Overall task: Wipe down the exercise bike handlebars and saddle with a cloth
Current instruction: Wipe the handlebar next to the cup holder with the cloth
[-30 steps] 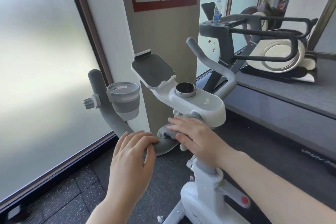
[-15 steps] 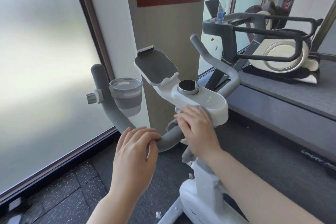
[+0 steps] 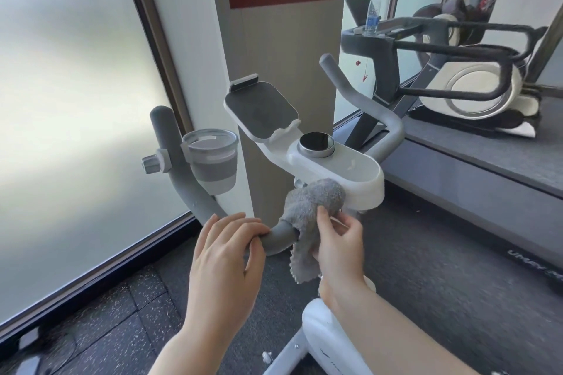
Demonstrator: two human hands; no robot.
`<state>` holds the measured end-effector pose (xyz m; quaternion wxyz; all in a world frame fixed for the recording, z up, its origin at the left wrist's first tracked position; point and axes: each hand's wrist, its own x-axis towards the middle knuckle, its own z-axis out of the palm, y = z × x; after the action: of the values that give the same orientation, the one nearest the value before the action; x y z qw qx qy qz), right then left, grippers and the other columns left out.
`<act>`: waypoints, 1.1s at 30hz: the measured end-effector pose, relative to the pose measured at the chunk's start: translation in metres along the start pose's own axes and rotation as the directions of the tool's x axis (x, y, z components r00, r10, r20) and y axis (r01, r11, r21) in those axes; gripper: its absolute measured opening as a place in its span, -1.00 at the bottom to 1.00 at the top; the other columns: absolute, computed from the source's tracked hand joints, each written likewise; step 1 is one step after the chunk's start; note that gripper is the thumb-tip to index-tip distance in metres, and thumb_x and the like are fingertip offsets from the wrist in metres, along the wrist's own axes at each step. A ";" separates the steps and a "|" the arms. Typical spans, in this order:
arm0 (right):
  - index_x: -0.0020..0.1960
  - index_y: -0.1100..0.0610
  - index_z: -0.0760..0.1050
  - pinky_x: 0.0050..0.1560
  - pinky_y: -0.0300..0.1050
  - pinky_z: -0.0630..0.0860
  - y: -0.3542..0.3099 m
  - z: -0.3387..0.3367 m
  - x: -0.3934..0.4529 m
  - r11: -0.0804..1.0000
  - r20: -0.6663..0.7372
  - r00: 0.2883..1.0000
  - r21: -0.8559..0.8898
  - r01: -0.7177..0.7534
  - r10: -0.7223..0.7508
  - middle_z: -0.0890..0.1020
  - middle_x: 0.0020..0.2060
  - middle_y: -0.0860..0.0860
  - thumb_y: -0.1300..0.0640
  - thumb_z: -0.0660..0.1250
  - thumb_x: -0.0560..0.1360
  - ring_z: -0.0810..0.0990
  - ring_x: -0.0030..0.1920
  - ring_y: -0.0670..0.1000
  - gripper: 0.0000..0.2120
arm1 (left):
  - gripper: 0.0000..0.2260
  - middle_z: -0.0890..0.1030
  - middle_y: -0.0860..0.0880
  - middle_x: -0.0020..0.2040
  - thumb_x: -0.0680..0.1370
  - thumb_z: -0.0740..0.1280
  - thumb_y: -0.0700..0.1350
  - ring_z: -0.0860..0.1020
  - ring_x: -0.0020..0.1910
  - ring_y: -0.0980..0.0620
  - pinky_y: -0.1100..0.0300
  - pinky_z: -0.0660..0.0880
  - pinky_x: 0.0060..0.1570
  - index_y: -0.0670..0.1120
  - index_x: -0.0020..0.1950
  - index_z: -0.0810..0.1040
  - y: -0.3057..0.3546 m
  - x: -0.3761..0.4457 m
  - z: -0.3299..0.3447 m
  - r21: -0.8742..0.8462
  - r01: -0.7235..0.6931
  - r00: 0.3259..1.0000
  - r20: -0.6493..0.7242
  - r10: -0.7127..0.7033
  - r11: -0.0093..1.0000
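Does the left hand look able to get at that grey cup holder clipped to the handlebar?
Probably yes. The left hand rests on the grey padded handlebar just below the grey cup holder, with nothing between them; the right hand holds the grey fluffy cloth elsewhere.

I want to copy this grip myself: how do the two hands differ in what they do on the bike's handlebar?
The left hand lies bare on the grey handlebar, fingers curled over it; the right hand pinches the grey cloth. The left hand sits further out along the bar; the right hand is nearer the white console. Both work the same low stretch of bar.
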<state>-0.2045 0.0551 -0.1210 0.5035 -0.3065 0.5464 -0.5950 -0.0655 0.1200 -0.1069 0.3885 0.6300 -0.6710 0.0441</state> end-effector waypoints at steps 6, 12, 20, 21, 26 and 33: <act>0.35 0.32 0.36 0.23 -0.01 0.43 -0.039 0.027 0.029 0.954 -0.046 0.967 -0.158 -0.253 0.249 0.51 0.25 0.19 -0.23 0.03 0.60 0.50 0.22 0.19 -0.36 | -0.79 0.61 0.21 -0.01 0.53 0.16 -0.08 0.52 0.14 0.08 0.00 0.26 0.38 0.04 -0.04 0.60 0.002 -0.001 0.002 0.004 0.018 1.000 0.005 -0.019 1.000; 0.30 0.19 0.40 0.25 0.16 0.45 -0.007 0.039 0.004 0.923 0.133 0.914 -0.031 -0.384 0.384 0.57 0.18 0.14 -0.50 0.02 0.37 0.55 0.16 0.20 -0.14 | -0.80 0.62 0.16 -0.02 0.53 0.18 -0.10 0.51 0.16 0.08 0.06 0.23 0.40 0.02 -0.02 0.61 0.000 -0.001 0.002 0.011 0.009 1.000 -0.001 -0.009 1.000; 0.14 0.13 0.53 0.17 0.17 0.53 -0.012 0.026 0.002 0.904 0.101 0.911 0.119 -0.410 0.400 0.64 0.08 0.10 -0.59 0.23 0.18 0.62 0.06 0.18 -0.12 | -0.77 0.61 0.19 0.03 0.55 0.16 -0.07 0.46 0.23 0.12 0.15 0.17 0.42 0.05 0.04 0.60 -0.002 -0.005 -0.004 0.020 -0.020 0.998 0.053 0.019 1.000; 0.11 0.15 0.54 0.13 0.17 0.55 -0.019 0.023 -0.004 0.875 0.144 0.888 0.160 -0.457 0.438 0.65 0.05 0.13 -0.46 0.33 0.28 0.64 0.02 0.19 -0.26 | -0.76 0.61 0.20 0.04 0.54 0.15 -0.06 0.45 0.24 0.12 0.14 0.18 0.42 0.06 0.05 0.60 -0.003 -0.005 -0.005 0.021 -0.026 0.998 0.060 0.025 0.999; 0.09 0.16 0.56 0.16 0.08 0.53 -0.013 0.001 -0.002 0.884 0.141 0.877 0.022 -0.467 0.460 0.66 -0.03 0.11 -0.25 0.44 0.36 0.63 0.00 0.13 -0.46 | -0.74 0.61 0.19 0.05 0.53 0.14 -0.05 0.46 0.24 0.11 0.07 0.22 0.40 0.05 0.06 0.60 -0.003 -0.005 -0.005 0.015 -0.028 0.998 0.056 0.027 0.999; 0.17 0.16 0.47 0.13 -0.01 0.49 -0.002 0.016 -0.015 0.886 0.217 0.859 -0.142 -0.441 0.463 0.63 0.01 0.12 -0.29 0.19 0.52 0.59 0.00 0.12 -0.46 | -0.74 0.60 0.20 0.04 0.51 0.14 -0.03 0.45 0.23 0.12 0.06 0.23 0.40 0.07 0.06 0.60 -0.002 -0.004 -0.006 0.018 -0.019 0.997 0.071 0.018 1.000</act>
<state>-0.1863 0.0631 -0.1126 0.6786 -0.2622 0.5622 -0.3934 -0.0615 0.1255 -0.1060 0.3579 0.6285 -0.6898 0.0316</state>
